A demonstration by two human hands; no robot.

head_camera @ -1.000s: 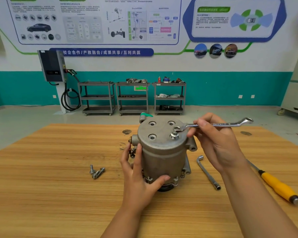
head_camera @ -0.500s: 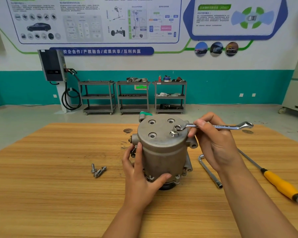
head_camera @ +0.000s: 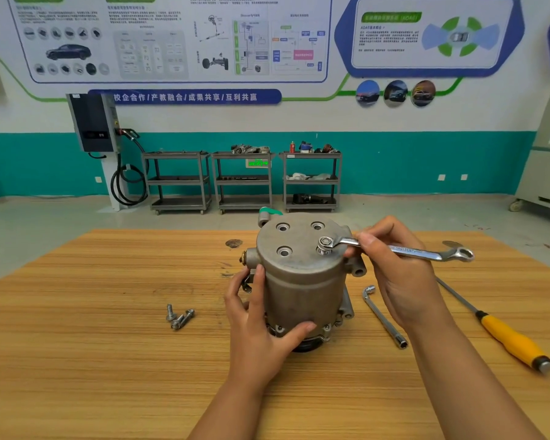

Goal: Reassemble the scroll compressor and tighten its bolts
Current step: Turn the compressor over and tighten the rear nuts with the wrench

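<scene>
The grey scroll compressor (head_camera: 302,281) stands upright in the middle of the wooden table (head_camera: 92,344). My left hand (head_camera: 261,325) grips its lower left side. A bolt (head_camera: 324,246) sits in the front right hole of the top cover; the other three holes show no bolt head. My right hand (head_camera: 397,274) holds a silver combination wrench (head_camera: 404,250) whose open end is on that bolt, its handle pointing right. Three loose bolts (head_camera: 179,315) lie on the table to the left of the compressor.
An L-shaped socket wrench (head_camera: 383,315) lies just right of the compressor. A yellow-handled screwdriver (head_camera: 508,338) lies further right. A dark knot (head_camera: 234,243) marks the table behind the compressor. Three grey carts (head_camera: 242,182) stand by the far wall.
The wrench handle has swung slightly toward me and downward on the bolt. My left hand keeps the same hold on the compressor.
</scene>
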